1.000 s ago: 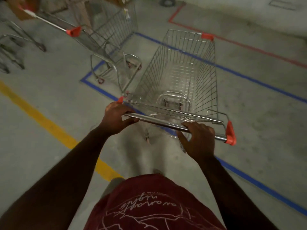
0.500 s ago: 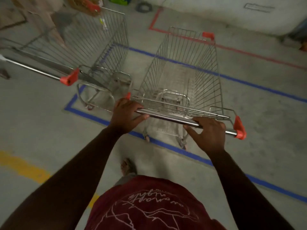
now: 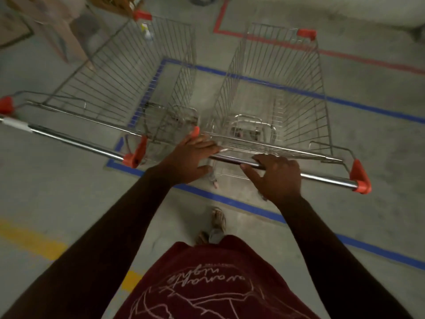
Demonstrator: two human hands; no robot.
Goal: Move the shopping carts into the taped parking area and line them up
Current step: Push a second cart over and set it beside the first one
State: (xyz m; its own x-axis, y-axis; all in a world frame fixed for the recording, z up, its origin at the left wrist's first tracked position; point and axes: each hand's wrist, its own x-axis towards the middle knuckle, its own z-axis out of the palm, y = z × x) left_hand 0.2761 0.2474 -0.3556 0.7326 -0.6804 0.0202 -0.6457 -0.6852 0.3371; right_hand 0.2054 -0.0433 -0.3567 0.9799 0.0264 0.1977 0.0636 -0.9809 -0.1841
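Observation:
Two wire shopping carts with red corner caps stand side by side. I hold the right cart (image 3: 276, 88) by its chrome handle bar (image 3: 322, 178). My left hand (image 3: 190, 157) grips the bar's left end. My right hand (image 3: 278, 176) grips the bar near its middle, thumb stretched out below it. This cart's basket lies over the blue tape outline (image 3: 230, 200) of the parking area on the floor. The left cart (image 3: 128, 77) stands over the outline's left corner, with its handle (image 3: 69, 140) reaching left.
A red tape line (image 3: 264, 40) runs beyond the blue outline at the back. A yellow floor line (image 3: 30, 238) crosses at lower left. Cardboard boxes (image 3: 57, 24) stand at the back left. My sandalled foot (image 3: 217, 219) is just behind the blue tape.
I have pushed the right cart forward, further over the blue tape, drawing level with the left cart. Both hands stayed on the handle bar.

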